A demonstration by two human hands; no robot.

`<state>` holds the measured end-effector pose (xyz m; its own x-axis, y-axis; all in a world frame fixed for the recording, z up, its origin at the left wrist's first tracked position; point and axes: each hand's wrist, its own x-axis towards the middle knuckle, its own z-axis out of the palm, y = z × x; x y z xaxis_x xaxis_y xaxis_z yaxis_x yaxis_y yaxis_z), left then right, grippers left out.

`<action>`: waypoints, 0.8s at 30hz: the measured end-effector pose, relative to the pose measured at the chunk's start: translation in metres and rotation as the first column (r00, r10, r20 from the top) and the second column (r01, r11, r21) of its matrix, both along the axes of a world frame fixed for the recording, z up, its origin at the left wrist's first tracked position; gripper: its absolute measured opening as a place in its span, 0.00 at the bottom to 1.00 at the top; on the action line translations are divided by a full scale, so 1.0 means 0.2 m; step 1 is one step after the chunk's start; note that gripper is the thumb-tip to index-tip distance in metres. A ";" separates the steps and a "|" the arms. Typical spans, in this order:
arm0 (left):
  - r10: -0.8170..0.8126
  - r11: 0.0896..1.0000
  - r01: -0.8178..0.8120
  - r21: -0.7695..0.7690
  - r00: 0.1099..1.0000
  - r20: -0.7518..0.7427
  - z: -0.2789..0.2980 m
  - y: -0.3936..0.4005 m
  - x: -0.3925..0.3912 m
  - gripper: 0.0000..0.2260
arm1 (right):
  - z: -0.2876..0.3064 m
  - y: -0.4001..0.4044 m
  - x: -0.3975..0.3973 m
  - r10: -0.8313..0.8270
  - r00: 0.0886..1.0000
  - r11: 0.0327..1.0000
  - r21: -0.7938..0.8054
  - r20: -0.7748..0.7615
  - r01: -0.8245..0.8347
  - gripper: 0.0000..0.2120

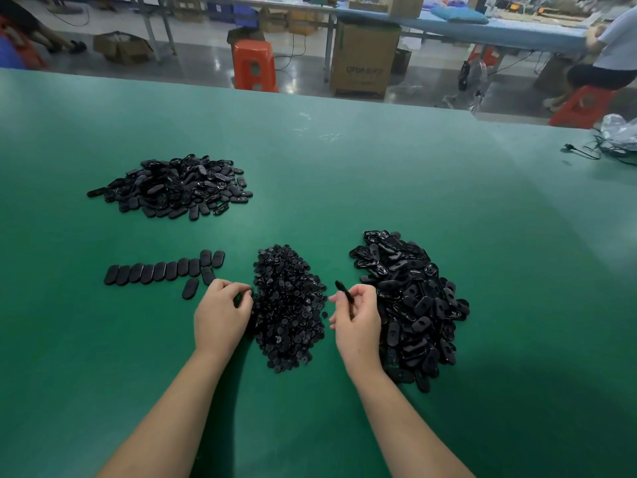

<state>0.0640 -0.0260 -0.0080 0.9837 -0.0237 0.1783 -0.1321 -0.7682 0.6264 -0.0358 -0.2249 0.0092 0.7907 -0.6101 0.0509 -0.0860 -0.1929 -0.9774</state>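
Oval shell and small insert are what I'm joining. Leftmost, a row of laid-out ovals sits on the green table. Just right of it, my left hand pinches the insert at the edge of the insert pile. My right hand grips the shell edge-up beside the shell heap. I'd turn its hollow side up, seat the insert squarely, then press evenly.
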 end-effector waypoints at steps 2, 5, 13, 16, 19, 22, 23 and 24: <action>0.004 1.000 -0.004 -0.003 1.000 0.000 0.00 0.00 0.00 0.06 | 0.00 0.02 -0.01 0.001 1.000 1.000 0.002 0.007 -0.001 0.07; 0.002 1.000 -0.002 0.005 1.000 -0.007 -0.01 0.00 0.00 0.08 | -0.02 0.05 -0.01 0.031 0.999 0.999 0.025 -0.035 -0.030 0.14; -0.051 0.996 0.052 0.066 0.999 -0.020 0.00 0.00 -0.01 0.12 | -0.03 0.06 -0.01 -0.025 1.000 0.990 -0.141 -0.014 0.023 0.09; -0.054 0.997 0.055 0.060 0.998 -0.022 0.00 0.01 -0.01 0.12 | -0.03 0.05 -0.02 -0.040 0.999 0.980 -0.195 0.015 0.042 0.10; -0.044 0.998 0.045 0.043 0.999 -0.022 0.00 0.01 -0.01 0.10 | -0.03 0.05 -0.02 -0.036 0.999 0.980 -0.195 0.013 0.037 0.09; -0.027 0.999 0.027 0.030 1.000 -0.009 0.00 0.01 0.00 0.08 | -0.04 0.04 -0.02 -0.013 1.000 0.982 -0.189 -0.016 0.010 0.06; -0.023 0.999 0.023 0.024 1.000 -0.006 0.00 0.01 0.00 0.08 | -0.04 0.04 -0.02 -0.005 0.999 0.986 -0.167 -0.033 -0.001 0.04; -0.019 1.000 0.019 0.018 1.000 -0.005 0.00 0.01 0.00 0.08 | -0.05 0.04 -0.02 0.004 0.999 0.991 -0.137 -0.046 -0.010 0.02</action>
